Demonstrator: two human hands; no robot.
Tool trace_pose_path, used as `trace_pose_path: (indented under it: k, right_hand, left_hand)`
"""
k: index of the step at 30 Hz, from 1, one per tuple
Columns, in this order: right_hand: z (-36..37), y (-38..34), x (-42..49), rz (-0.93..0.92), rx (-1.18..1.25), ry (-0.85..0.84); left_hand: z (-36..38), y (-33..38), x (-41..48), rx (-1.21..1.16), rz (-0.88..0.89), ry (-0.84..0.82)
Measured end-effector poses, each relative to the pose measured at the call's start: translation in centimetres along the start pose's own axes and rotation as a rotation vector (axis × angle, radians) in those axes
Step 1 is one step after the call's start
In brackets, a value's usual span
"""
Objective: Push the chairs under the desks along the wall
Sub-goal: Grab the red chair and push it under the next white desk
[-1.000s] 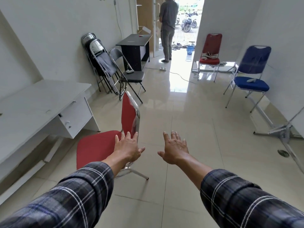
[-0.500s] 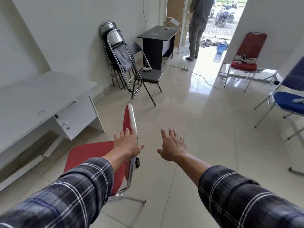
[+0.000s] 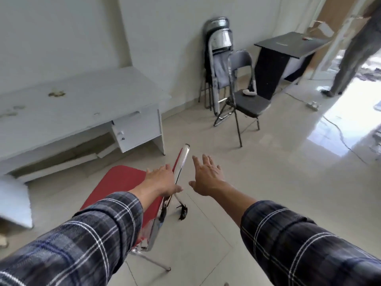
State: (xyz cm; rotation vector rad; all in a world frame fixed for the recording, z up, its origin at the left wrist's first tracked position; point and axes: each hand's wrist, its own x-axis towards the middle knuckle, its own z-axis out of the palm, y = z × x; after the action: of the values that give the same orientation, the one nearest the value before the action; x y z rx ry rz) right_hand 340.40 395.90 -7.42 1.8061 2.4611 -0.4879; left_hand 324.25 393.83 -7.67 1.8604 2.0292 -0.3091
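A red chair (image 3: 121,182) with a chrome frame stands on the tiled floor just in front of me, its seat facing a white desk (image 3: 82,100) along the left wall. My left hand (image 3: 160,179) is on the top of the chair's backrest, fingers on the front side and thumb across the chrome edge. My right hand (image 3: 208,176) hovers open just right of the backrest, apart from it, fingers spread. The desk has a drawer unit at its right end and open space beneath its top.
A black folding chair (image 3: 249,102) stands open farther along the wall, with folded chairs (image 3: 218,58) leaning behind it. Beyond is a black desk (image 3: 288,44). A person (image 3: 354,54) stands in the doorway at the far right. A power strip (image 3: 313,104) and cable lie on the floor.
The view has swung left toward the white desk and closer to the red chair. My left hand has settled onto the backrest; my right hand stays open beside it.
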Motion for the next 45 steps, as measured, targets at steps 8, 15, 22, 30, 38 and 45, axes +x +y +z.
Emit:
trace_pose_path:
  k: [8,15,22,30,38,45]
  right_hand:
    - [-1.4,1.3,7.0,-0.398,-0.207,-0.072]
    - [0.4,1.1,10.8,-0.536,-0.329,-0.060]
    - [-0.8,0.2,13.6,-0.868,-0.571,-0.035]
    - [-1.1,0.4,17.2,-1.253,-0.622,-0.083]
    - [-1.4,-0.2,17.4,-1.297,-0.607,-0.140]
    - [-1.6,-4.4,16.4,-1.257,-0.568,-0.088]
  left_hand:
    - [0.5,2.3,-0.5,-0.184,-0.301,-0.101]
    - [0.1,3.5,-0.2,-0.209,-0.430,-0.117]
    - [0.6,5.2,-0.1,-0.154,-0.619,-0.033]
    - [3.3,8.3,-1.1,-0.139,-0.913,0.196]
    - [3.1,7.9,-0.9,-0.123,-1.007,0.142]
    - [1.9,3.1,-3.0,-0.056,-0.987,0.164]
